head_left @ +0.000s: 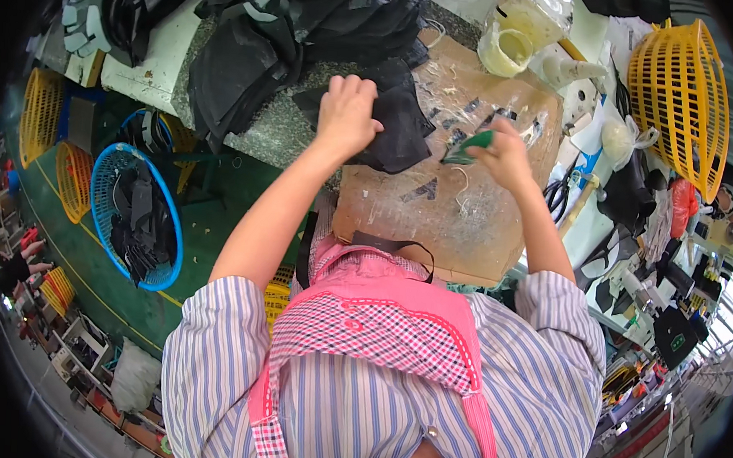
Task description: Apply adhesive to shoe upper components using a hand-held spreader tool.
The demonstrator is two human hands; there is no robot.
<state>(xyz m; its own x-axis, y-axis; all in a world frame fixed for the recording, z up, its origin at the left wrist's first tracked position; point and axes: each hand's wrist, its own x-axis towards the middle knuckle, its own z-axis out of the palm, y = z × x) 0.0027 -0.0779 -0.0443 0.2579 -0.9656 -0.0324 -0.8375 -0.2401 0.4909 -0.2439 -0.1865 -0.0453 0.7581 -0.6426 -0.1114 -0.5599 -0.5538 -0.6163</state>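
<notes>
Dark flat cut pieces (399,130) lie overlapping on the left part of a glue-stained brown board (393,210). My left hand (348,117) is over them, its fingers bent down onto a black piece and its thumb out to the right; the fingertips are partly hidden. To the right, my right hand (505,158) is closed round a green flat spreader (468,148), whose edge is low over the board. A whitish, glue-smeared open container (512,49) stands at the board's far right corner.
Heaps of black pieces (241,79) cover the speckled worktop at the far left. A blue basket (95,204) of dark scraps stands below on the green floor, near yellow baskets (42,117). At right are a large yellow basket (681,97), a whitish bottle (571,71) and scissors (557,194).
</notes>
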